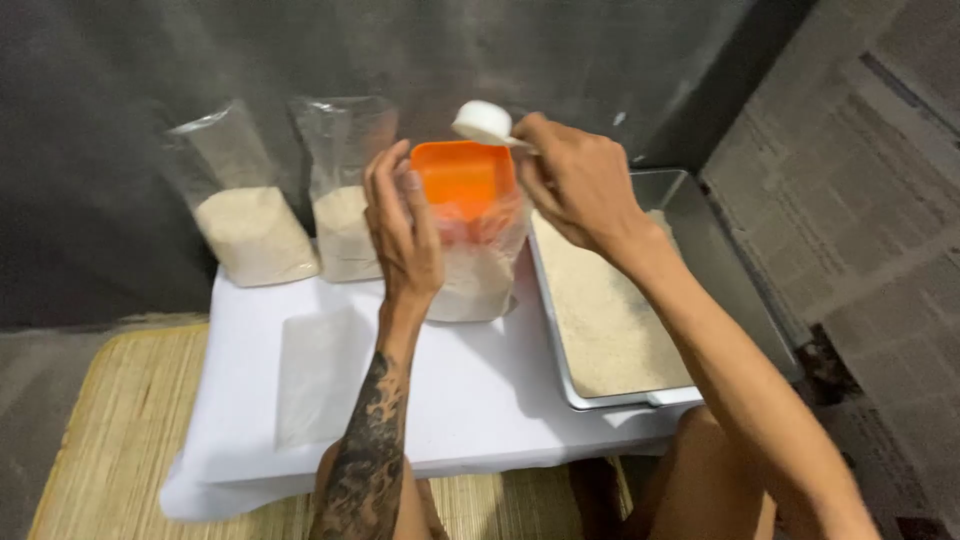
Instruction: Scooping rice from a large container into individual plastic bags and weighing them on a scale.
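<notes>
Carefully, we steady the orange funnel (462, 178) in the open bag (478, 270) on the table (470, 400) with our left hand (403, 232), its grip around it, while our right hand (577, 182) pinches the white scoop (482, 122) over it, tipping slowly.

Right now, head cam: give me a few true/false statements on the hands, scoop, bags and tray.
1. The right hand holds a white scoop above the orange funnel. True.
2. The left hand rests flat on the tray. False: it steadies the bag under the funnel.
3. Two filled bags stand at the back left. True.
4. The tray is empty. False: pale grain covers its bottom.
</notes>
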